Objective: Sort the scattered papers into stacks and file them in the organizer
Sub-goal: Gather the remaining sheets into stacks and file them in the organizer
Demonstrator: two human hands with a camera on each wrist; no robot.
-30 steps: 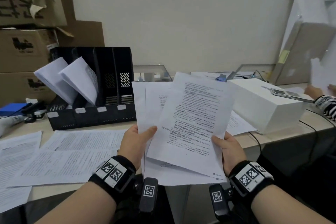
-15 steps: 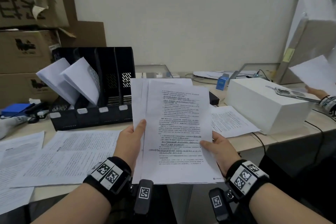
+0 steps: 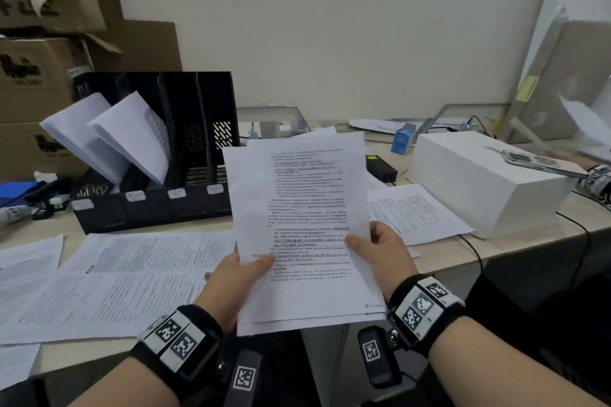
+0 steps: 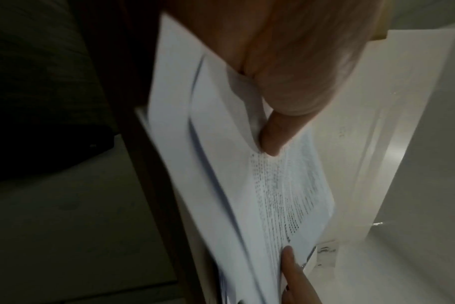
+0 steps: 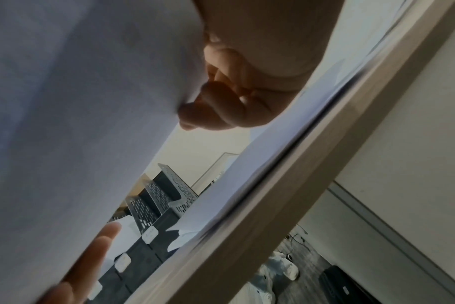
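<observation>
— Since half a second ago, is the held sheaf of papers [image 3: 305, 228] being shifted?
— Yes; it is being carried slightly rightward and tilted, and its sheets, fanned out a second ago, are now being kept nearly squared. A paper at the far right, held by another person's hand, is being seen blurred.

— How is the sheaf being gripped?
— It is being pinched by the left hand [image 3: 236, 284] at its lower left edge, thumb laid on the printed front and fingers [image 5: 91, 253] spread behind. The right edge is being pinched by the right hand [image 3: 385, 258], thumb on the front and fingers [image 5: 216, 111] curled behind the sheets.

— Where is it being held?
— It is being held upright above the near edge of the worktop [image 3: 515, 241], in front of the black file organizer [image 3: 158, 155] and apart from it.

— What is being kept in the organizer?
— Two bundles of paper are being kept leaning leftward in its two left compartments; the two right compartments are being shown dark.

— And the other papers?
— Loose printed sheets [image 3: 125, 277] are being left lying overlapped on the worktop at the left, and one more sheet [image 3: 416, 215] is lying at the right, just beside a white box [image 3: 479, 182].
</observation>
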